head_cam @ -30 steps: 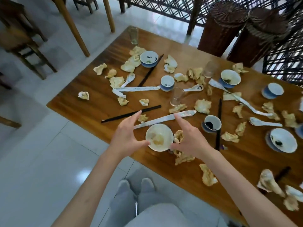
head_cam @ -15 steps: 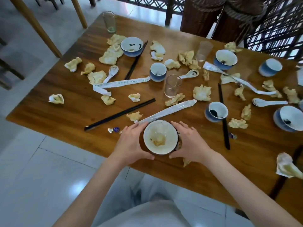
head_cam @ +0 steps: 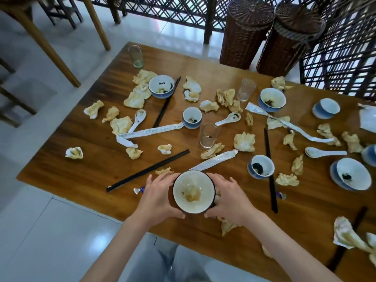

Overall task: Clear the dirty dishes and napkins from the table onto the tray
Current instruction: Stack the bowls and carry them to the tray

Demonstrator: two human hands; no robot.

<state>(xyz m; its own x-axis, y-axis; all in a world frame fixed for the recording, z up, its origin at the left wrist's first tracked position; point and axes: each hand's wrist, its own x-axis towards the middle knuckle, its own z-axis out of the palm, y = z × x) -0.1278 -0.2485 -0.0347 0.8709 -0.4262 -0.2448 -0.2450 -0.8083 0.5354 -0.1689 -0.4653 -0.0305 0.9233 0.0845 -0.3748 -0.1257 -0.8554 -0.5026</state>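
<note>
A dirty white bowl with a soaked napkin inside sits near the front edge of the wooden table. My left hand cups its left side and my right hand cups its right side. Several blue-and-white bowls lie around, among them one bowl at the back left and another bowl to the right. Crumpled napkins, black chopsticks, white spoons, paper sleeves and glasses are scattered across the top. No tray is in view.
Two wicker baskets stand behind the table by a lattice screen. Wooden chair legs rise at the far left. A crumpled napkin lies just under my right hand. The tiled floor runs along the table's front.
Both hands closed in from open and apart onto the bowl's sides. The camera view shifted, so the table sits differently in the frame.
</note>
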